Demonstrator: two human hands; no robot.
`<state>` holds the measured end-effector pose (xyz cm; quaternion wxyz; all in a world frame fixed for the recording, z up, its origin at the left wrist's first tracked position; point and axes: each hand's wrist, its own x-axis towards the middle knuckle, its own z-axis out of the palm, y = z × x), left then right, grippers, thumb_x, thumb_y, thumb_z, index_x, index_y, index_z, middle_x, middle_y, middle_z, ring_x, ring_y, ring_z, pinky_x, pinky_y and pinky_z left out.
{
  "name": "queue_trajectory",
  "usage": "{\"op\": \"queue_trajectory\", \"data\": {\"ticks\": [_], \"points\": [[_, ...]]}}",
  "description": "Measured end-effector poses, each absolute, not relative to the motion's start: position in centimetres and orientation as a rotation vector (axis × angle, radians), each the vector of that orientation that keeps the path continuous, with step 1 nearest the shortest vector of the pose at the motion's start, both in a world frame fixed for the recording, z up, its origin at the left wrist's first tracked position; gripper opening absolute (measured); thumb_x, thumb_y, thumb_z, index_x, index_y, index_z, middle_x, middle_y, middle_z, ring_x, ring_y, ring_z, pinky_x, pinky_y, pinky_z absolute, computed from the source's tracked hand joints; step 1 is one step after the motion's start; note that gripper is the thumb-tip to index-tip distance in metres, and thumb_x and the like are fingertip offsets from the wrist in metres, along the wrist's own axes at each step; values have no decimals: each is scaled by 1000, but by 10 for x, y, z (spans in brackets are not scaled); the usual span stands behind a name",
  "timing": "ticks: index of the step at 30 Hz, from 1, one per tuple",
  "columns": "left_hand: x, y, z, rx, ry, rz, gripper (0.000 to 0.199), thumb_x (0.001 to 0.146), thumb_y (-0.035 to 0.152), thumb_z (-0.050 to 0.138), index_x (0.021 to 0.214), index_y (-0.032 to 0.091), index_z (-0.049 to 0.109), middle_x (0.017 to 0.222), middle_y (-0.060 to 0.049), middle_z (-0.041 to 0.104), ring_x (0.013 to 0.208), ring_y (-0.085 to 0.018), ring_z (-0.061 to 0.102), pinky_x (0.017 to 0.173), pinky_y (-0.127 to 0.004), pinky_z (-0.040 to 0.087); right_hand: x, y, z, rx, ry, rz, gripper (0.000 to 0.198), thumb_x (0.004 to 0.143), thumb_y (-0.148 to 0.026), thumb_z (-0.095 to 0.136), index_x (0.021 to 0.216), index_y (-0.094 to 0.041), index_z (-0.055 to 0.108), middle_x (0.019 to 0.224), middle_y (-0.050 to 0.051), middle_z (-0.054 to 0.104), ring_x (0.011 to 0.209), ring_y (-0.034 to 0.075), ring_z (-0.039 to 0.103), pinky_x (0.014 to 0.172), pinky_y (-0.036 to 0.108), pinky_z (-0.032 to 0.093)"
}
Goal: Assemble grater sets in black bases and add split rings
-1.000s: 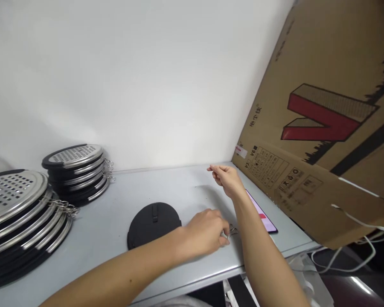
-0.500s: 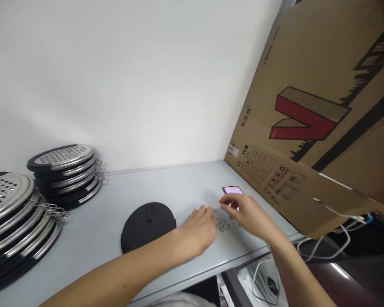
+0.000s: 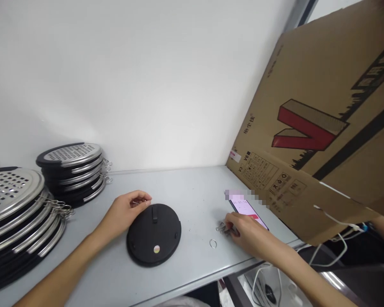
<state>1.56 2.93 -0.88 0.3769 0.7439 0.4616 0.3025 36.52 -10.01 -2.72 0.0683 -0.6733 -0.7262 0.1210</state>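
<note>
A black round disc lies flat on the grey table, with a raised tab near its far edge and a small round sticker on its near half. My left hand is at the disc's far left rim, fingers curled, thumb and index fingertips at the edge. A small glint shows between them, too small to name. My right hand is closed over a bunch of small metal rings at the table surface; its palm hides part of them. A single metal ring lies apart, left of that hand.
Two stacks of perforated metal plates with black rims, one near and one farther, stand at left, small rings hanging off them. A lit phone lies beyond my right hand. A large cardboard box leans at right, with white cables below.
My left hand has gone left from the rings to the disc's rim. My right hand has come down onto the rings, uncovering more of the phone. One ring now lies apart.
</note>
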Motion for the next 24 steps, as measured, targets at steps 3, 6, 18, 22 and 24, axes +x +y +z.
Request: {"op": "queue_trajectory", "data": {"ticks": [3, 6, 18, 22, 24], "points": [[7, 27, -12, 1840, 1245, 834, 25, 80, 43, 60, 89, 20, 65, 88, -2, 69, 85, -20, 63, 79, -29, 45, 364, -97, -30, -2043, -2224, 375, 29, 63, 1, 44, 79, -20, 56, 77, 2, 59, 67, 14, 51, 58, 24, 28], [8, 25, -15, 1820, 1236, 861, 25, 80, 42, 61, 89, 20, 66, 88, -2, 69, 84, -20, 63, 79, -29, 45, 361, -92, -33, -2046, -2248, 395, 32, 60, 2, 44, 81, -20, 55, 78, 2, 60, 67, 14, 52, 58, 23, 29], [23, 13, -21, 1676, 1006, 927, 24, 83, 38, 60, 88, 17, 69, 87, -5, 70, 81, -19, 63, 75, -29, 47, 320, -72, 14, -1527, -2041, 482, 11, 82, -17, 55, 84, -21, 65, 79, 3, 64, 64, 14, 59, 58, 25, 46], [26, 11, -19, 1589, 919, 997, 32, 88, 42, 52, 87, 15, 68, 80, -4, 65, 74, -16, 59, 68, -26, 45, 255, -22, 26, -1001, -1942, 621, 11, 84, -19, 59, 85, -21, 69, 83, 4, 68, 73, 16, 65, 65, 27, 54], [23, 13, -17, 1527, 881, 1024, 36, 89, 44, 49, 84, 13, 67, 75, -3, 62, 69, -14, 56, 64, -25, 43, 230, -3, 16, -829, -1967, 535, 15, 83, -15, 60, 86, -23, 72, 87, 4, 69, 79, 16, 66, 71, 29, 55]]}}
